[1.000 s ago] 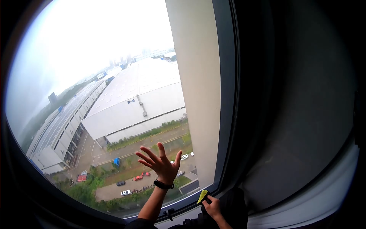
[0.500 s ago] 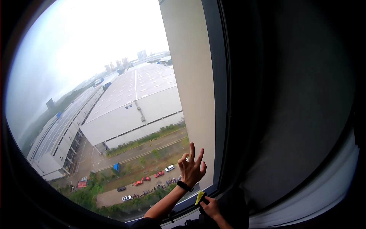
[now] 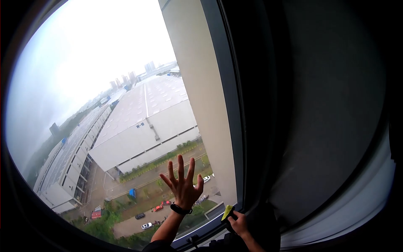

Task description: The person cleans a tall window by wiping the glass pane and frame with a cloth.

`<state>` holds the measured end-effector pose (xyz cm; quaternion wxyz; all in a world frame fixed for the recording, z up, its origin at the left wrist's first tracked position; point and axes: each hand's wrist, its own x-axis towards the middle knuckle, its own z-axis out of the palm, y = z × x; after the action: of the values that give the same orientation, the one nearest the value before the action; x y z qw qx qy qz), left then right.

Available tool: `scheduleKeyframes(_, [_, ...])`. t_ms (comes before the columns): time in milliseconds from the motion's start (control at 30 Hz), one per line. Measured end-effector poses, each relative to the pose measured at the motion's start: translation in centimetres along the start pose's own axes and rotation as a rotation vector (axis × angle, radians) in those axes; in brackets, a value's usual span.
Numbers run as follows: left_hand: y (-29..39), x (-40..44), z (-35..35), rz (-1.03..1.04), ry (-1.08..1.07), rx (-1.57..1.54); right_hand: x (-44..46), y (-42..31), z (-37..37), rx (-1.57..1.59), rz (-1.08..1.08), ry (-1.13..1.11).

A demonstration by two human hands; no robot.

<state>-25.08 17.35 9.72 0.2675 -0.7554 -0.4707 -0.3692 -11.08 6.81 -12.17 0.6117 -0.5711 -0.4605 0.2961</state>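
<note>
My left hand [image 3: 184, 191], with a black band [image 3: 181, 208] on its wrist, is raised in front of the window pane, fingers spread wide and nothing in them. Whether its palm touches the glass, I cannot tell. Lower and to the right, my right hand [image 3: 240, 224] is closed around a yellow-green and black thing [image 3: 227, 213], whose yellow part points up and left beside the bottom corner of the window frame [image 3: 238, 185]. My fingers and the dark surroundings hide much of this held thing, so its kind is unclear.
A dark window handle [image 3: 193, 240] sits on the lower frame. Right of the window is a dark grey surface [image 3: 336, 105], with pale folded fabric [image 3: 336, 222] below it. Outside, far below, lie a large white building [image 3: 147, 134], roads and parked cars.
My left hand has moved left and its bent fingers have spread out. My right hand still grips the yellow-green and black thing. The view has shifted slightly.
</note>
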Motion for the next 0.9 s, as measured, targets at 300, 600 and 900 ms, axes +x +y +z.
scheduleKeyframes(300, [-9.4, -1.9, -3.8, -0.059, 0.261, 0.324, 6.5, -5.3, 1.6, -0.274, -0.422, 0.406])
scheduleKeyframes(600, [-9.9, -3.0, -1.3, -0.027, 0.311, 0.431, 15.8, -16.0, 4.1, -0.379, -0.673, 0.224])
scheduleKeyframes(900, [-10.2, -3.3, -0.9, -0.035, 0.327, 0.388, 14.2, -10.8, 6.1, -0.320, -0.622, 0.317])
